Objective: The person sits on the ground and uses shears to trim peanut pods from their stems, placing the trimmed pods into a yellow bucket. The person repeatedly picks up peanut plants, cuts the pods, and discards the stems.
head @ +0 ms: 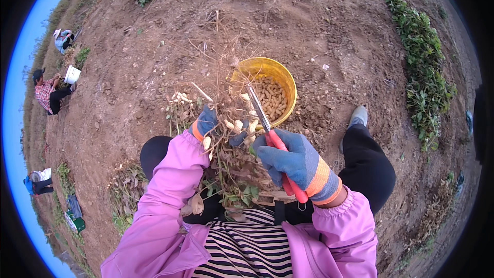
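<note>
In a blue and orange work glove, my left hand [207, 119] grips a bunch of uprooted peanut plants [231, 162], partly hidden by stems and roots. Pale peanut pods [235, 125] hang from it, and its thin brown roots fan upward. My right hand [289, 152], gloved alike, is closed around the red handles of pruning shears [260, 108]. Their metal blades point up and left, over the near-left rim of a yellow bucket [292, 110]. Loose peanut pods [272, 98] lie inside the bucket. Whether the blades touch the roots, I cannot tell.
More pulled peanut plants [179, 106] lie left of the bucket, and a leafy pile [127, 191] rests beside my left leg. Green plants [422, 69] line the right. Several people work at far left, one person [48, 90] beside a white bucket [72, 75].
</note>
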A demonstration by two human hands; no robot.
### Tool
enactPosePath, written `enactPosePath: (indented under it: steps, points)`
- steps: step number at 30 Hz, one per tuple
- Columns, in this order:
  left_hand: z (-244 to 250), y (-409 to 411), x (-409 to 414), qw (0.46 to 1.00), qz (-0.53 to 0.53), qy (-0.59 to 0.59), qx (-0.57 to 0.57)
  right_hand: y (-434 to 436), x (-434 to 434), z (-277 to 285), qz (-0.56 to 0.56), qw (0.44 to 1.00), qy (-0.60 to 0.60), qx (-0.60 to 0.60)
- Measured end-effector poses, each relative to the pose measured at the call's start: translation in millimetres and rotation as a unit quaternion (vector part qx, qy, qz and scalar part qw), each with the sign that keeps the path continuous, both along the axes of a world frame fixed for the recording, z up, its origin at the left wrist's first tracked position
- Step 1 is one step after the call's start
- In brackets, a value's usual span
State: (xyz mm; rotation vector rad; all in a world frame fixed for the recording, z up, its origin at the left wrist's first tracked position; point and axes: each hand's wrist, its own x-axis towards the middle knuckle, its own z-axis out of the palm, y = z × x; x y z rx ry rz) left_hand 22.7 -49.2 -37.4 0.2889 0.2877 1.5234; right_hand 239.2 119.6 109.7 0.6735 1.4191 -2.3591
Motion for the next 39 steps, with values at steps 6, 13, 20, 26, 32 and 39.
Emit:
enactPosePath:
  steps: [6,13,20,26,32,39]
  points:
    - [-74,-35,-70,0.918,-0.202,-0.325,-0.104,6,7,7,0.008,0.998,-0.001,-0.054]
    - [-85,-16,-47,0.952,-0.204,-0.22,0.067,8,11,5,0.033,0.993,-0.002,-0.112]
    - [-27,-4,-27,0.993,-0.087,-0.014,0.073,7,10,2,0.047,0.993,-0.016,-0.109]
    - [4,-8,-3,0.986,0.048,0.131,-0.095,4,8,-3,0.05,0.992,-0.013,-0.119]
    - [-3,-18,-11,0.961,0.074,0.196,-0.181,2,6,-2,0.041,0.993,-0.005,-0.115]
    - [-13,-2,2,0.997,0.016,0.075,0.005,3,5,1,0.027,0.993,-0.019,-0.11]
